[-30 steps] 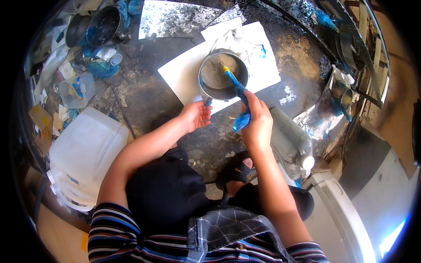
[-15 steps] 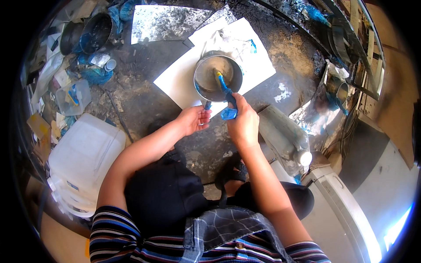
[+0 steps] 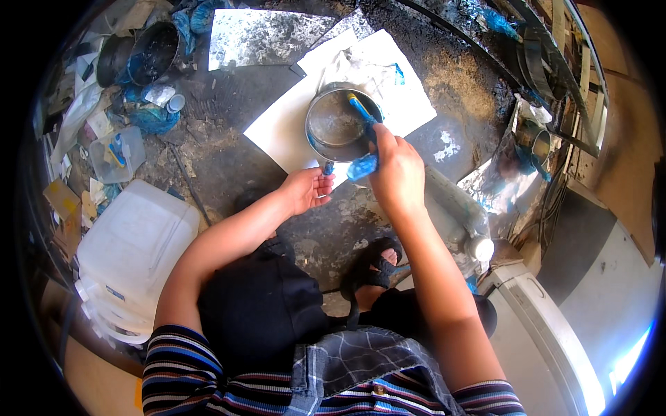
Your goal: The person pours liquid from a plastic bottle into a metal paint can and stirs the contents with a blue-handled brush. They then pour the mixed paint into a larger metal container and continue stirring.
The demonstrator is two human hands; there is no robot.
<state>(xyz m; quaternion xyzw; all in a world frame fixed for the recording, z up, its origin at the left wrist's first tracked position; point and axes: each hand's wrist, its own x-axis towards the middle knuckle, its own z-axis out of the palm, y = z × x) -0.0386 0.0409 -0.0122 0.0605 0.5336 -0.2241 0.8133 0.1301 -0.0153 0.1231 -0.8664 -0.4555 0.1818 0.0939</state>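
Note:
A round metal saucepan (image 3: 334, 128) rests over white sheets (image 3: 277, 132) on the dark, stained floor. Its short handle (image 3: 329, 167) points toward me, with the fingers of my left hand (image 3: 306, 190) closed on it. My right hand (image 3: 399, 170) grips a blue stick-like tool (image 3: 360, 108) with a yellow band, slanting over the right side of the pan's mouth. The tool's tip lies near the far inner wall; I cannot make out its exact kind. Crumpled blue material (image 3: 363, 167) shows at the tool's near end, beside my right palm.
A translucent jug (image 3: 458, 215) lies right of my right wrist. To the left stand a white plastic container (image 3: 139, 232), a small clear tub (image 3: 116, 154) and dark buckets (image 3: 154, 52). Spotted sheets (image 3: 263, 38) lie beyond the pan; a tin (image 3: 540, 144) sits far right.
My right hand has moved right and slightly away from me with the blue tool, whose tip has shifted from mid-pan toward the far right rim. My left hand stays on the handle.

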